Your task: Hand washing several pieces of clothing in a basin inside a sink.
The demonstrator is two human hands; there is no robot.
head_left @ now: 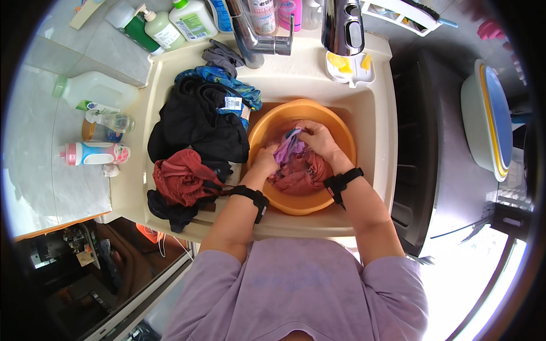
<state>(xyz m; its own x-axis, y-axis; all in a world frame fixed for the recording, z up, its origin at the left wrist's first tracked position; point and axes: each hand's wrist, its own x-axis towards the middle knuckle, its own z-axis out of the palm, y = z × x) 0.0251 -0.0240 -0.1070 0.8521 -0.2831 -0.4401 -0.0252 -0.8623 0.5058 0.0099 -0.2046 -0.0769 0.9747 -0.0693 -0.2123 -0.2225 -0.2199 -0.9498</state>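
Note:
An orange plastic basin (pixel 300 206) stands in the cream laundry sink (pixel 381 128). Wet dusty-red fabric (pixel 300 172) lies in water inside it. Over the basin, my left hand (pixel 265 161) grips one side of a small purple cloth (pixel 290 147) with teal and grey parts. On the cloth's upper right side, my right hand (pixel 316 138) pinches it between thumb and fingers. The purple cloth sits against the red fabric at the water's surface, and some of my left fingers are hidden. Both wrists wear black straps.
Left of the basin are piled black garments (pixel 192 123), a red garment (pixel 183 177) and a blue patterned cloth (pixel 226 79). A chrome faucet (pixel 256 44) rises behind. A soap dish (pixel 350 76) holds yellow pieces. Several bottles (pixel 192 21) line the back, and stacked basins (pixel 486 123) stand right.

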